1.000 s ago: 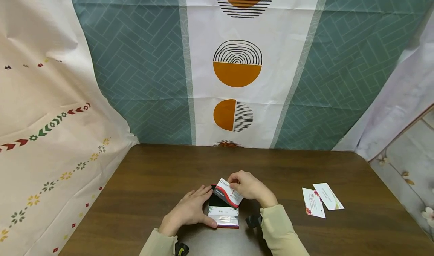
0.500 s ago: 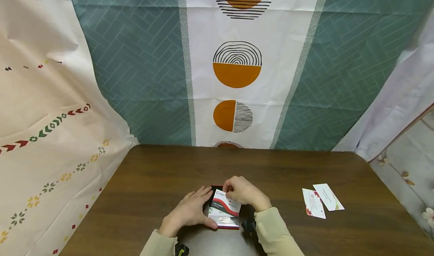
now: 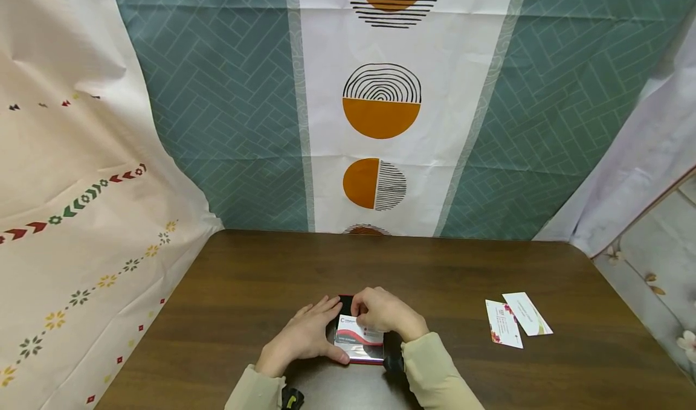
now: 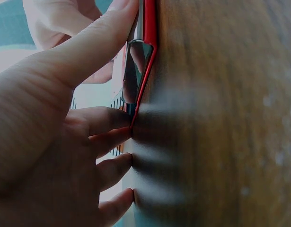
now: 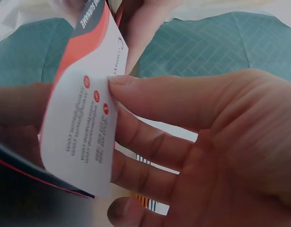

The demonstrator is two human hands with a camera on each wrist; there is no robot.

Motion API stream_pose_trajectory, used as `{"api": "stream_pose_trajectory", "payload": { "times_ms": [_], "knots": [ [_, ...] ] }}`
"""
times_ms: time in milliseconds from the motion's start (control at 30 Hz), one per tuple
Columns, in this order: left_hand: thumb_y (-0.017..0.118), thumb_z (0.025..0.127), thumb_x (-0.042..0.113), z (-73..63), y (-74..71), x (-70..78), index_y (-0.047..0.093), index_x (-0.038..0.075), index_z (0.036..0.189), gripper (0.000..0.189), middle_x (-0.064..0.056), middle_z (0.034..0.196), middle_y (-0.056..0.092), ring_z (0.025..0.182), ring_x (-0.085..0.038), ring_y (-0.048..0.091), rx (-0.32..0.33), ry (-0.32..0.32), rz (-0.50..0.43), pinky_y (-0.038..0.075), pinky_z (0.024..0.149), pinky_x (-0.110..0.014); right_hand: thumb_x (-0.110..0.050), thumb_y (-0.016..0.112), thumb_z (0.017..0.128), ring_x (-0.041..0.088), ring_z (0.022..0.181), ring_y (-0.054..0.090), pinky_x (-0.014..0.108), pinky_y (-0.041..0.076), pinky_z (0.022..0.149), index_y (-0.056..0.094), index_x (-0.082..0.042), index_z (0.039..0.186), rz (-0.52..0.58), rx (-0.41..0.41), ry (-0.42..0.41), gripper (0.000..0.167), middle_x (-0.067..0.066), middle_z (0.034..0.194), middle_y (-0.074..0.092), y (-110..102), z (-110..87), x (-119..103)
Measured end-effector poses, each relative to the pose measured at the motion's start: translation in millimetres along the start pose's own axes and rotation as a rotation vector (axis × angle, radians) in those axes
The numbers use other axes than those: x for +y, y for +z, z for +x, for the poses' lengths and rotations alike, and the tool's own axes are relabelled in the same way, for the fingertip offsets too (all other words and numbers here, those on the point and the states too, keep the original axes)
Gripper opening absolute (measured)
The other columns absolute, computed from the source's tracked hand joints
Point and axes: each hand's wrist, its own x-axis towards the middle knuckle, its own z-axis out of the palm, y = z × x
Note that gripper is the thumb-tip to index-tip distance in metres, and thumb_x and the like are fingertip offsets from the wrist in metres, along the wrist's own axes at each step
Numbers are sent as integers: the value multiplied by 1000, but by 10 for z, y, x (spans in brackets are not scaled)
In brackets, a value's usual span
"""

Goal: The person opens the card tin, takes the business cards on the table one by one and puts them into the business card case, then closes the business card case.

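A business card case (image 3: 346, 303) with a red edge, a black inside and a shiny front part lies unfolded on the table. Spread around its left side is my left hand (image 3: 301, 339), thumb on the near left corner and fingertips along the far left edge. In the left wrist view the case's red edge (image 4: 150, 28) runs under that thumb. My right hand (image 3: 385, 311) pinches a white, red and dark grey business card (image 3: 353, 330) between thumb and fingers. The card's lower part lies over the shiny front part; my right fingers hide its upper right corner.
Two more business cards, one with red flowers (image 3: 503, 324) and one plainer white (image 3: 527, 314), lie overlapping on the table (image 3: 261, 271) to the right. Patterned cloths hang behind the table and at both sides.
My right hand has brought the card down and left, turning it from slanted to square with the case, over its front part. My left hand stays in place.
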Motion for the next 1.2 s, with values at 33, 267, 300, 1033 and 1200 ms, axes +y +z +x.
{"api": "stream_pose_trajectory", "payload": {
  "times_ms": [33,267,300,1033,1200],
  "knots": [
    [82,64,63,-1,4,-3,41,6,149,111,-8,156,33,145,-29,23,-1,-2,0,19,114,-54,-1,69,82,9,59,48,23,42,51,65,-17,76,-4,-10,1,17,-8,67,55,9,-1,-11],
    [82,64,63,8,16,0,41,6,149,110,-8,156,33,146,-29,22,-6,-7,3,19,114,-54,-2,72,81,8,57,46,22,40,51,64,-17,73,-29,-43,7,19,-8,64,53,27,-38,-69],
    [82,64,63,5,16,0,41,6,149,110,-8,156,33,146,-29,22,-6,-7,0,19,114,-54,-2,72,81,8,58,47,22,41,52,64,-17,73,-31,-47,10,19,-8,64,53,32,-41,-74],
    [81,64,64,8,28,-19,41,6,149,110,-8,156,33,145,-30,23,-4,3,2,20,114,-54,-8,79,76,7,56,48,23,42,51,62,-20,66,-93,-65,46,23,-9,62,55,67,-55,-110],
    [80,64,65,6,15,-32,41,6,149,110,-8,156,33,145,-30,22,-2,7,4,19,114,-54,-8,79,76,7,56,48,23,42,50,61,-20,65,-111,-65,50,24,-9,61,54,53,-52,-130]
  ]
}}
